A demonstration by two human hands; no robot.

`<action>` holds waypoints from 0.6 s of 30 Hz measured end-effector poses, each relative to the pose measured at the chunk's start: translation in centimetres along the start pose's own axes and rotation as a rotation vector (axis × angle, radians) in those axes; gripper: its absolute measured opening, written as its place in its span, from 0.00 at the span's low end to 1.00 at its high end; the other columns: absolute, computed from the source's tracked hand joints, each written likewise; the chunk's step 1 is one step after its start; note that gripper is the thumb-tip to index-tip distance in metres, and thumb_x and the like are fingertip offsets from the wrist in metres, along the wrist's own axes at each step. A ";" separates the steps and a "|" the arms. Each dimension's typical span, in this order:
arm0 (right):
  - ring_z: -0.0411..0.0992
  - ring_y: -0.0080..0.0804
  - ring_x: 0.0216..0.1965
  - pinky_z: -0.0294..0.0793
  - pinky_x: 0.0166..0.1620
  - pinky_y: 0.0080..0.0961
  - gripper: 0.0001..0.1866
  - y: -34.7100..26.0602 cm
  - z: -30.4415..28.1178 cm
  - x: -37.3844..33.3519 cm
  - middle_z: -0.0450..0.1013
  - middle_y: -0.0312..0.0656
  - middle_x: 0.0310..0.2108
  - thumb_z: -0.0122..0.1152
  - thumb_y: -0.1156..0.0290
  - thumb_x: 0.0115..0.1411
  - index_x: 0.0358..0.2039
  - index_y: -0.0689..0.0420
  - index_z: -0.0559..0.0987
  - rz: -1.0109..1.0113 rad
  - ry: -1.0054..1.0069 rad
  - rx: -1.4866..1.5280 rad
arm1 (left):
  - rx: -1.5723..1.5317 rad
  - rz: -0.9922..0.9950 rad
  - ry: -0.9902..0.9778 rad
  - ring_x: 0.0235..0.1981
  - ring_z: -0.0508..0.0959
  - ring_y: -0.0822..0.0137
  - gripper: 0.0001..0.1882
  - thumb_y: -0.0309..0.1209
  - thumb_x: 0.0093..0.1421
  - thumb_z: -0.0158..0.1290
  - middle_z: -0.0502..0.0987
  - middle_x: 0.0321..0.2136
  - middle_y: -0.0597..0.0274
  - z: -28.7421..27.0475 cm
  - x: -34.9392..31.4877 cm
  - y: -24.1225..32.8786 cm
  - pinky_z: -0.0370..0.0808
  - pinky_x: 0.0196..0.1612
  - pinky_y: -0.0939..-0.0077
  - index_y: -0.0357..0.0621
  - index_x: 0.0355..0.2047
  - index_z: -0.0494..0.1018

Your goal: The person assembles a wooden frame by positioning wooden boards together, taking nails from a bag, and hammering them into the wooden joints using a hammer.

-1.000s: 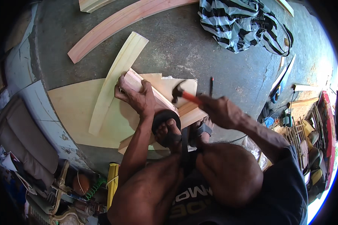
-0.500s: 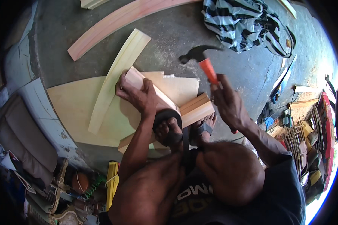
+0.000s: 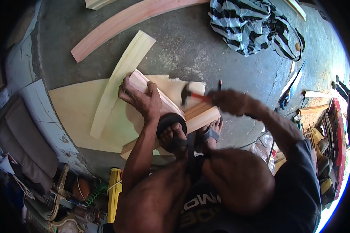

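A claw hammer (image 3: 186,94) with a black head and orange handle is gripped in my right hand (image 3: 232,102). Its head is slightly blurred, over the join of two wooden pieces. My left hand (image 3: 143,99) wraps round the upper end of a pinkish wooden block (image 3: 166,101), whose lower end meets a second wooden piece (image 3: 204,119) at an angle. My sandalled left foot (image 3: 172,136) presses near that corner, and my right foot (image 3: 210,132) is against the second piece. Whether a nail is under the hammer, I cannot tell.
Beneath the work lies a thin plywood sheet (image 3: 72,103), with a pale curved board (image 3: 124,73) across it. Farther off are a long pinkish curved board (image 3: 116,27) and a striped plastic bag (image 3: 241,27). A yellow tool (image 3: 114,188) stands at lower left; a handsaw (image 3: 293,83) lies right.
My right hand has swung the hammer down and left, from raised to a lower position over the join. My left hand keeps its hold on the block.
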State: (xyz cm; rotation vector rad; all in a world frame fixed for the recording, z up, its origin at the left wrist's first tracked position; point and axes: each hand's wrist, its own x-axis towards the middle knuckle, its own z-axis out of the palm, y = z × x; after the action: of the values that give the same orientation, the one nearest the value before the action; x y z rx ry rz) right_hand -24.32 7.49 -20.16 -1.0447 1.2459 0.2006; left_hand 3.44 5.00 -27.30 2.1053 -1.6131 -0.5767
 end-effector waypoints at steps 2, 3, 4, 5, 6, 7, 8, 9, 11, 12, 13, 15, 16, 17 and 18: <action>0.75 0.32 0.28 0.76 0.29 0.28 0.19 -3.4 -2.5 -0.8 0.78 0.45 0.39 0.47 0.65 0.71 0.59 0.57 0.71 0.315 0.196 0.222 | -0.106 -0.010 -0.006 0.57 0.60 0.40 0.37 0.22 0.51 0.56 0.56 0.54 0.39 -0.4 0.3 0.6 0.63 0.60 0.47 0.43 0.62 0.59; 0.74 0.32 0.25 0.76 0.28 0.28 0.19 -2.2 -1.9 0.5 0.79 0.45 0.39 0.46 0.66 0.71 0.58 0.58 0.71 0.136 0.526 0.020 | -0.056 0.036 0.003 0.57 0.60 0.41 0.36 0.22 0.51 0.56 0.56 0.54 0.39 -0.4 0.3 0.5 0.63 0.60 0.47 0.43 0.62 0.59; 0.73 0.33 0.23 0.76 0.28 0.29 0.18 0.6 -0.1 1.9 0.79 0.45 0.39 0.45 0.66 0.71 0.58 0.58 0.71 0.041 0.693 -0.077 | -0.064 0.038 -0.003 0.57 0.60 0.41 0.36 0.22 0.51 0.56 0.56 0.54 0.39 0.0 0.2 0.5 0.63 0.60 0.47 0.43 0.62 0.59; 0.72 0.33 0.22 0.76 0.28 0.29 0.18 2.8 1.9 3.4 0.79 0.45 0.38 0.45 0.67 0.71 0.58 0.58 0.71 -0.054 0.858 -0.187 | -0.045 0.046 0.007 0.57 0.60 0.41 0.36 0.22 0.51 0.56 0.56 0.54 0.39 -0.2 0.4 0.3 0.62 0.60 0.47 0.43 0.62 0.59; 0.75 0.39 0.25 0.78 0.32 0.35 0.16 6.0 4.4 4.0 0.79 0.47 0.37 0.44 0.65 0.72 0.55 0.55 0.71 -0.100 0.412 -0.362 | -0.039 0.052 0.012 0.57 0.60 0.41 0.36 0.22 0.51 0.56 0.56 0.54 0.39 0.2 0.4 0.5 0.62 0.60 0.46 0.42 0.62 0.59; 0.77 0.42 0.28 0.79 0.34 0.38 0.15 3.8 4.6 2.2 0.79 0.49 0.36 0.45 0.63 0.72 0.55 0.51 0.72 -0.133 0.208 -0.278 | -0.018 0.028 0.004 0.57 0.60 0.40 0.37 0.22 0.51 0.56 0.56 0.54 0.39 -0.1 0.2 -0.2 0.62 0.60 0.46 0.42 0.62 0.59; 0.79 0.45 0.31 0.79 0.36 0.41 0.15 1.4 4.1 -0.1 0.79 0.50 0.35 0.46 0.61 0.72 0.54 0.48 0.73 -0.143 0.012 -0.194 | -0.016 0.022 0.000 0.57 0.60 0.40 0.37 0.22 0.51 0.56 0.56 0.54 0.39 -0.3 0.0 -0.5 0.62 0.60 0.46 0.42 0.62 0.59; 0.76 0.38 0.25 0.76 0.30 0.34 0.14 -1.1 1.8 -0.9 0.79 0.46 0.32 0.45 0.63 0.72 0.54 0.48 0.73 -0.020 0.007 -0.076 | -0.012 0.014 -0.008 0.57 0.60 0.40 0.37 0.22 0.50 0.56 0.56 0.54 0.39 -0.4 -0.1 -0.5 0.62 0.60 0.46 0.42 0.62 0.59; 0.68 0.27 0.15 0.70 0.20 0.26 0.13 -3.3 0.0 -0.9 0.77 0.39 0.28 0.46 0.65 0.72 0.53 0.50 0.74 0.233 0.245 0.244 | -0.001 0.025 -0.008 0.57 0.60 0.40 0.37 0.22 0.50 0.56 0.56 0.54 0.39 -0.6 0.1 0.2 0.62 0.60 0.46 0.43 0.63 0.59; 0.68 0.27 0.15 0.70 0.20 0.26 0.13 -0.3 1.1 0.2 0.77 0.39 0.28 0.46 0.65 0.72 0.53 0.50 0.74 0.228 0.247 0.239 | -0.002 0.026 -0.001 0.57 0.60 0.40 0.37 0.22 0.50 0.56 0.56 0.54 0.39 -0.3 0.3 0.6 0.62 0.60 0.46 0.43 0.63 0.59; 0.69 0.27 0.17 0.71 0.22 0.27 0.12 5.5 3.6 1.1 0.77 0.40 0.29 0.47 0.66 0.72 0.52 0.51 0.74 -0.040 0.550 -0.233 | -0.044 0.020 -0.004 0.57 0.60 0.40 0.37 0.21 0.50 0.56 0.56 0.54 0.39 0.2 0.1 1.5 0.62 0.60 0.46 0.43 0.63 0.59; 0.75 0.35 0.24 0.75 0.27 0.32 0.14 4.0 4.5 1.1 0.78 0.49 0.35 0.49 0.63 0.71 0.52 0.51 0.75 -0.196 0.354 -0.358 | -0.040 0.019 0.020 0.58 0.59 0.39 0.37 0.21 0.51 0.55 0.57 0.54 0.39 -0.5 0.4 0.0 0.63 0.60 0.48 0.44 0.62 0.60; 0.78 0.42 0.28 0.77 0.30 0.36 0.15 2.9 3.7 0.3 0.78 0.53 0.37 0.49 0.62 0.70 0.53 0.51 0.74 -0.148 0.157 -0.204 | -0.029 -0.007 0.006 0.58 0.59 0.40 0.36 0.21 0.51 0.55 0.57 0.54 0.38 -0.1 0.1 -0.1 0.64 0.59 0.48 0.43 0.62 0.59; 0.80 0.48 0.32 0.79 0.32 0.40 0.16 1.2 2.7 -0.4 0.78 0.57 0.40 0.49 0.61 0.70 0.54 0.50 0.74 -0.086 -0.027 -0.057 | -0.019 -0.004 0.021 0.58 0.59 0.40 0.36 0.21 0.51 0.55 0.57 0.54 0.38 -0.3 0.1 -0.3 0.64 0.59 0.48 0.43 0.62 0.59; 0.81 0.52 0.34 0.79 0.34 0.43 0.16 1.8 2.2 0.0 0.78 0.57 0.39 0.48 0.61 0.70 0.54 0.51 0.73 -0.155 0.042 -0.090 | -0.008 -0.001 0.036 0.58 0.59 0.40 0.36 0.21 0.51 0.55 0.57 0.54 0.38 -0.3 0.2 -0.4 0.64 0.59 0.48 0.43 0.62 0.59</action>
State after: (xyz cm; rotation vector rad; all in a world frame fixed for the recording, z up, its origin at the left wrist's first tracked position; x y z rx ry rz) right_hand -23.97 10.11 -21.22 -1.2233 1.1960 0.1162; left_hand 3.99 4.97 -27.28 2.0985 -1.5881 -0.5414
